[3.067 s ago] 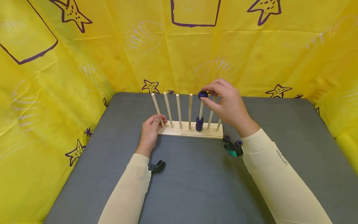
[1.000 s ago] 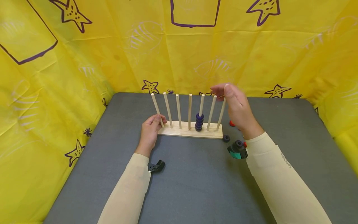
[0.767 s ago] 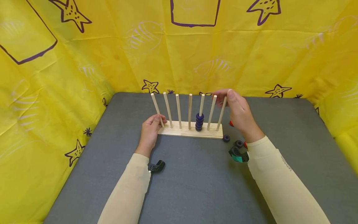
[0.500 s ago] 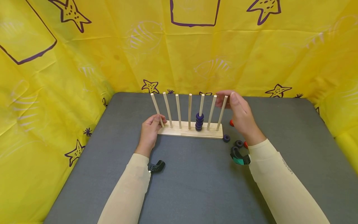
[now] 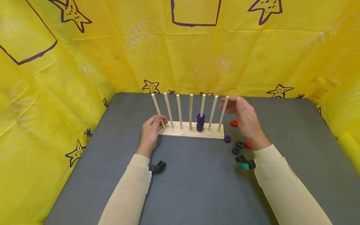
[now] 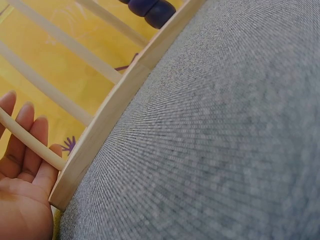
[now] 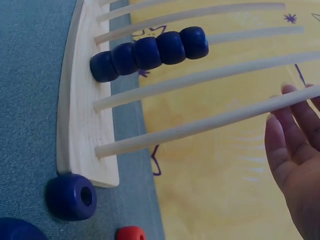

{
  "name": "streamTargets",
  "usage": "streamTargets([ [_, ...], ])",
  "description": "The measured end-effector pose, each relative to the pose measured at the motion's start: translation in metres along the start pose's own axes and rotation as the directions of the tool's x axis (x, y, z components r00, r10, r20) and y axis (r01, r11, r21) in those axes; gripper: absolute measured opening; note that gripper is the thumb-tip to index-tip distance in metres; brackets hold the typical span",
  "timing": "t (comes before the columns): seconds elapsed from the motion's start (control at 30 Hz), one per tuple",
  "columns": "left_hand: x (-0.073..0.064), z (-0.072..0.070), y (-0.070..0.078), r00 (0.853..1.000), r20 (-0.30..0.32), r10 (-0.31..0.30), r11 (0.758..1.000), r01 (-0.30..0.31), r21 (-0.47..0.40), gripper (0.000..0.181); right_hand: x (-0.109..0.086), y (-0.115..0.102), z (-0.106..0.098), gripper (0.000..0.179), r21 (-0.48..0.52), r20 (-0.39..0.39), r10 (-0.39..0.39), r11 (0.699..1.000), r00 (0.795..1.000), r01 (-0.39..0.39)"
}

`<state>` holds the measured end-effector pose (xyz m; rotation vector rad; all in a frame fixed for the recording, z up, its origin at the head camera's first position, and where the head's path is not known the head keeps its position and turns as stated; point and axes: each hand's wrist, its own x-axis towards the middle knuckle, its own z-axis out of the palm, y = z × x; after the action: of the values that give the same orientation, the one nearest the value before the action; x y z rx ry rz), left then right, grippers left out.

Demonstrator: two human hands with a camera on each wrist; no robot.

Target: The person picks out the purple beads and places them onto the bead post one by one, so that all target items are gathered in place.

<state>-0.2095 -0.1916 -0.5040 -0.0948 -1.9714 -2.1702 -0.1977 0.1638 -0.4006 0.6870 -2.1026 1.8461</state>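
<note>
A wooden rack (image 5: 187, 132) with a row of upright pegs stands on the grey table. Several dark blue beads (image 5: 200, 122) are stacked on its third peg from the right. My left hand (image 5: 150, 134) is at the rack's left end, its fingers loosely behind the leftmost peg (image 6: 36, 144). In the left wrist view those fingers look relaxed. Beside the rightmost peg (image 7: 200, 126) is my right hand (image 5: 247, 122), with fingers extended behind that peg and no bead in them. Whether they touch it, I cannot tell.
Loose blue beads (image 5: 227, 139) lie on the table (image 5: 191, 187) off the rack's right front corner. A red bead (image 5: 234, 123) lies farther back, another red bead (image 5: 248, 144) near my right wrist. A yellow patterned cloth (image 5: 180, 56) surrounds the table's back and sides.
The blue bead my right hand held at the peg's top was let go and now sits on the stack. That hand has moved right and lower, uncovering loose beads. My left hand stayed put.
</note>
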Motion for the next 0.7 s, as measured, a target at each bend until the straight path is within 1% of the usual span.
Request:
streamTargets([
  [0.07, 0.000, 0.000, 0.000, 1.000, -0.003, -0.001, 1.000, 0.001, 0.000, 0.045, -0.002, 0.001, -0.001, 0.055, -0.007, 0.004, -0.004, 1.000, 1.000, 0.004],
  [0.23, 0.000, 0.001, 0.001, 1.000, -0.011, -0.006, 1.000, 0.005, -0.005, 0.044, -0.007, 0.006, -0.004, 0.054, 0.052, -0.008, -0.008, 0.999, 1.000, 0.008],
  [0.3, 0.000, 0.001, 0.001, 1.000, -0.012, -0.007, 1.000, 0.007, -0.005, 0.043, -0.010, 0.007, -0.005, 0.053, 0.071, -0.020, 0.001, 0.997, 1.000, 0.000],
  [0.47, 0.000, 0.001, 0.001, 1.000, -0.011, -0.012, 1.000, 0.012, 0.009, 0.045, -0.016, 0.007, -0.010, 0.052, 0.007, -0.017, 0.038, 0.999, 0.999, -0.038],
  [0.57, 0.000, 0.001, 0.001, 1.000, -0.012, -0.011, 1.000, 0.011, 0.008, 0.045, -0.020, 0.008, -0.012, 0.051, -0.028, -0.005, 0.035, 0.999, 0.999, -0.035],
  [0.7, 0.000, 0.001, 0.002, 1.000, -0.010, -0.013, 1.000, 0.013, 0.003, 0.044, -0.026, 0.012, -0.014, 0.051, -0.040, -0.005, 0.020, 0.999, 1.000, -0.020],
])
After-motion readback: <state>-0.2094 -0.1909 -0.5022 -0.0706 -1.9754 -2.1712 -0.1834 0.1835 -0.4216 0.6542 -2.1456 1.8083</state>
